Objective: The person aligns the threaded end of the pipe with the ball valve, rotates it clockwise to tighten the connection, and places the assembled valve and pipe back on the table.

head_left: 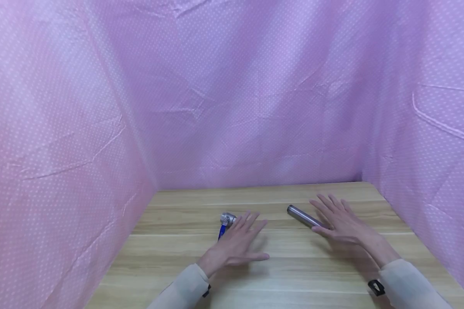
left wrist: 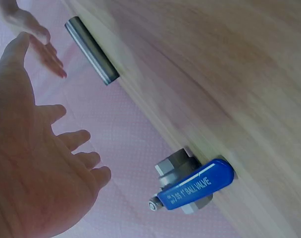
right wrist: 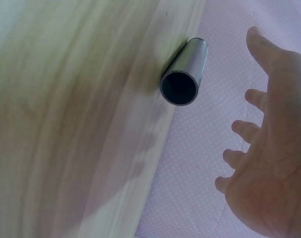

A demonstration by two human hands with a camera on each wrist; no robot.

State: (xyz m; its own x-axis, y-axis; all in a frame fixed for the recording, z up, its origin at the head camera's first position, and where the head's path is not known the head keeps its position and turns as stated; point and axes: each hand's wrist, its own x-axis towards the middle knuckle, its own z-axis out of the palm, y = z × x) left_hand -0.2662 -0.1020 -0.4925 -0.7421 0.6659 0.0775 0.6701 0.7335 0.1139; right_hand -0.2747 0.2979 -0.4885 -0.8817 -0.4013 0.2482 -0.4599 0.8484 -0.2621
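Note:
A metal ball valve (head_left: 227, 219) with a blue lever handle (left wrist: 197, 184) lies on the wooden table. My left hand (head_left: 237, 244) hovers beside it, fingers spread and holding nothing; in the head view it covers part of the valve. To the right lies a hollow steel pipe (head_left: 303, 216), slanted on the tabletop, its open end (right wrist: 179, 88) facing the right wrist camera. Over the near end of the pipe is my right hand (head_left: 344, 225), its fingers spread and empty. Both wrist views show the palms apart from the valve and the pipe.
The wooden table (head_left: 294, 274) has light grain and is bounded by pink dotted cloth (head_left: 255, 107) at the back and both sides. A black strap piece (head_left: 376, 287) hangs below the right sleeve (head_left: 406, 283).

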